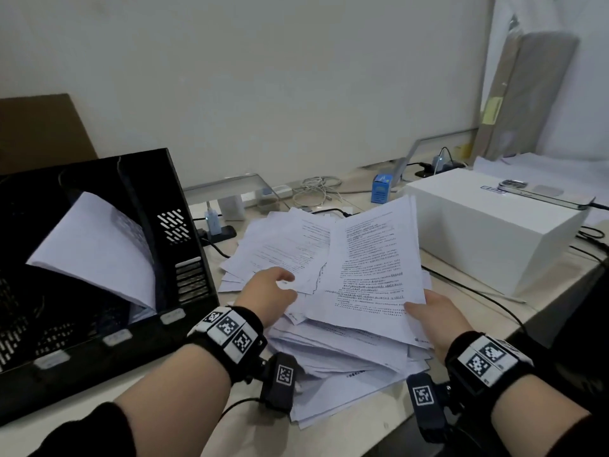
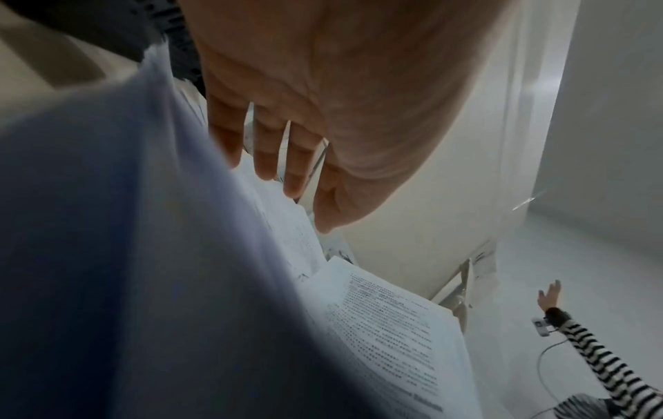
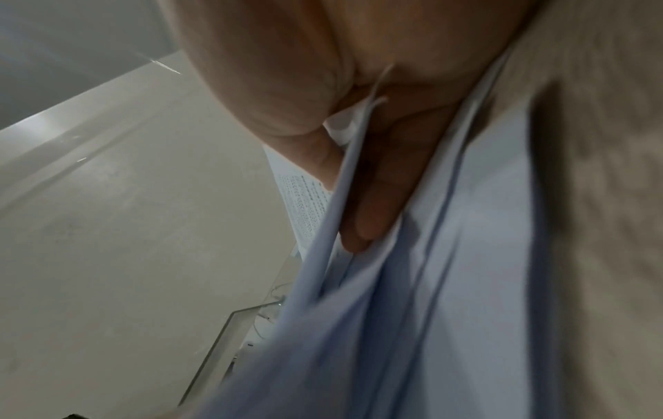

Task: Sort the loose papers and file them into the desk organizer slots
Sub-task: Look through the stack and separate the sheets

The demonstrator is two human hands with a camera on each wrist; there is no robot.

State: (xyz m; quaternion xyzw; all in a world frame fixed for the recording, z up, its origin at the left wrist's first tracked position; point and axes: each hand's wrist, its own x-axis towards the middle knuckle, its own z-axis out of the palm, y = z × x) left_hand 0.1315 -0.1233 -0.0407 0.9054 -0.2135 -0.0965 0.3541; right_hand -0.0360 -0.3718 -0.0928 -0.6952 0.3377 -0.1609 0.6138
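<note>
A black desk organizer [image 1: 184, 258] stands at the left, with a curved sheaf of white sheets [image 1: 99, 249] in one of its slots. A messy pile of loose printed papers [image 1: 346, 357] covers the middle of the desk. My right hand [image 1: 431, 315] pinches a few printed sheets [image 1: 372, 265] by their near edge and holds them tilted up off the pile. In the right wrist view the thumb and fingers [image 3: 373, 212] clamp those sheets [image 3: 466, 255]. My left hand [image 1: 273, 295] reaches over the pile's left side, its fingers [image 2: 265, 153] straight and gripping nothing, just above the printed pages [image 2: 387, 320].
A white box [image 1: 487, 232] with a phone [image 1: 543, 192] on top stands to the right of the pile. Cables [image 1: 316, 189], a small blue box [image 1: 380, 189] and a charger [image 1: 212, 222] lie behind it. Another person's striped sleeve [image 2: 592, 354] shows in the left wrist view.
</note>
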